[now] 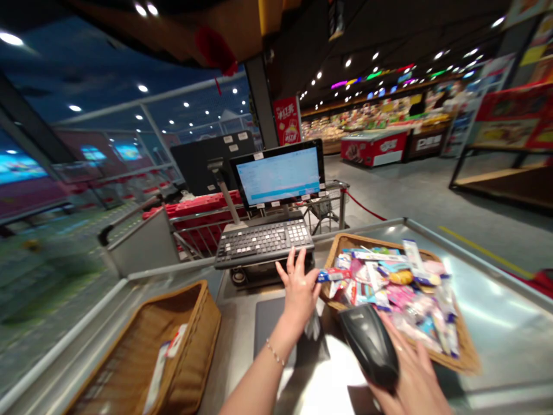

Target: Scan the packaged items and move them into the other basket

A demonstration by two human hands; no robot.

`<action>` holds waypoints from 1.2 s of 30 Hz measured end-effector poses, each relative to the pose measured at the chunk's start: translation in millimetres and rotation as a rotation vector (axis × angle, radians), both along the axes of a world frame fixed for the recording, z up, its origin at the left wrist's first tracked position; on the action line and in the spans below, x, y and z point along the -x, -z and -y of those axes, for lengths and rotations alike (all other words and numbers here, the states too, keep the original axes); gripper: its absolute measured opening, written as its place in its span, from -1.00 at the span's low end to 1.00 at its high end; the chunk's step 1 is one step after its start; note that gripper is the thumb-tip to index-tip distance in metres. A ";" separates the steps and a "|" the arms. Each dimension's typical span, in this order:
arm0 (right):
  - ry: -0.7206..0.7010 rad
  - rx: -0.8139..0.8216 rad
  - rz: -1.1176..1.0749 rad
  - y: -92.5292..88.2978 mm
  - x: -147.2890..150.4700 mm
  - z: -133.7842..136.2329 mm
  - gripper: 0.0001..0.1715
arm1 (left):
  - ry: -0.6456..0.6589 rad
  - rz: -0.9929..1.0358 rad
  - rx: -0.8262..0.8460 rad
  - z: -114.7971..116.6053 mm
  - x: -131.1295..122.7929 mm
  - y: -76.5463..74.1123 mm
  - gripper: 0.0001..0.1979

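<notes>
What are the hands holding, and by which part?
The right hand grips the black plastic barcode scanner by its handle end. The left hand, beside the grey keyboard, may pinch a small clear packet; too blurred to tell.

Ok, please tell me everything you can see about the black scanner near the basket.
The scanner is a black handheld one with a smooth, slightly shiny shell that looks like plastic. Its broad rounded head points up and left, toward the near side of the wicker basket of packets. The right hand grips its lower end from beneath, holding it above the metal counter. No scanning window or cable can be seen.
</notes>
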State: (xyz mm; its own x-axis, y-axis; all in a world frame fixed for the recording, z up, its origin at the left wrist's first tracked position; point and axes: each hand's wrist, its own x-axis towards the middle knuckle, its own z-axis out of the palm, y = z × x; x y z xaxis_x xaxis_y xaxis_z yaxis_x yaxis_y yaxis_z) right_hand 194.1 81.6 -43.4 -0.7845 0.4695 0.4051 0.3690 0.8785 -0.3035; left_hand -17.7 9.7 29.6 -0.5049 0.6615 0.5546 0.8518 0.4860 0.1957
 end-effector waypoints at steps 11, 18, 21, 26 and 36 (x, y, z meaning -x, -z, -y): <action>-0.072 -0.020 0.060 -5.4 7.6 4.1 -0.18 | -0.100 -0.023 -0.011 21.2 12.7 -1.3 -0.79; -0.085 -0.053 0.007 -7.4 14.7 11.7 -0.14 | -0.152 -0.030 -0.020 34.8 20.3 0.9 -0.81; -0.151 -0.084 0.038 -7.4 16.3 11.8 -0.17 | -0.172 -0.026 -0.026 40.0 24.3 2.7 -0.81; -0.200 -0.122 0.031 -10.9 19.2 15.8 -0.23 | -0.207 -0.017 -0.029 49.1 30.0 5.2 -0.80; -0.233 -0.083 0.026 -16.7 26.8 28.6 -0.24 | -0.251 -0.031 -0.056 63.5 41.1 14.7 -0.82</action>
